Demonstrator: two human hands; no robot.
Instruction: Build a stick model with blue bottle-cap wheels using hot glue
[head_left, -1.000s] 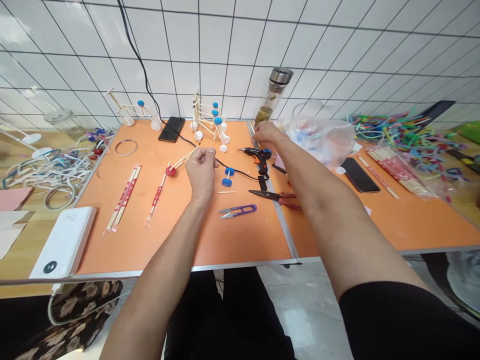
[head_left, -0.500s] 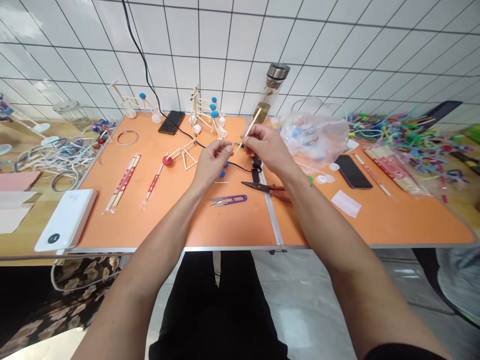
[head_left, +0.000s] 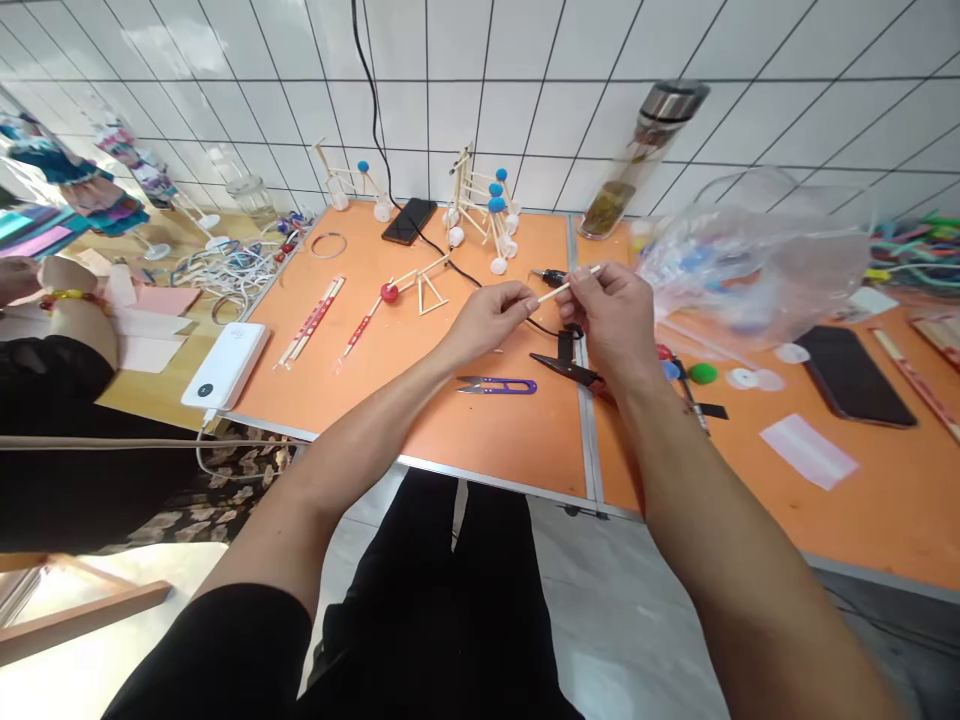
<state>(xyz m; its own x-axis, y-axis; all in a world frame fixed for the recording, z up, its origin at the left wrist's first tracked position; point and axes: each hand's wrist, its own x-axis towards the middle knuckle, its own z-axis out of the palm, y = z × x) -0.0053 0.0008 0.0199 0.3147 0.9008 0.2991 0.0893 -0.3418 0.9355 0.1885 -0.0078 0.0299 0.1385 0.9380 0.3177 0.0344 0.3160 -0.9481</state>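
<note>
Both hands raised over an orange table [head_left: 450, 455], close together near its middle. Right hand [head_left: 611, 325] almost closed, thumb and forefinger pinching 1 thin wooden stick [head_left: 568, 285], the stick up in the air, clear of the table, tilted with its far end higher. Left hand [head_left: 487, 325] curled, fingertips pinched together right at the stick's lower end; whether those fingertips have real hold of it, too small to tell.

Just beyond that lower end, the black nose of a glue gun [head_left: 551, 277], most of the body hidden behind the right hand, and a black cord [head_left: 544, 328] looping past. Under the hands, black-bladed scissors [head_left: 562, 368] and purple thread snips [head_left: 496, 385], both lying on the table. Farther left, a stick frame [head_left: 420, 285] with a red ball [head_left: 388, 292]; behind it, 2 stick models [head_left: 480, 210] with blue balls.

Work in hand, by the look of it: lining up this stick, with no glue visible on it. Any use of the glue gun would call for 1 hand free first.
</note>
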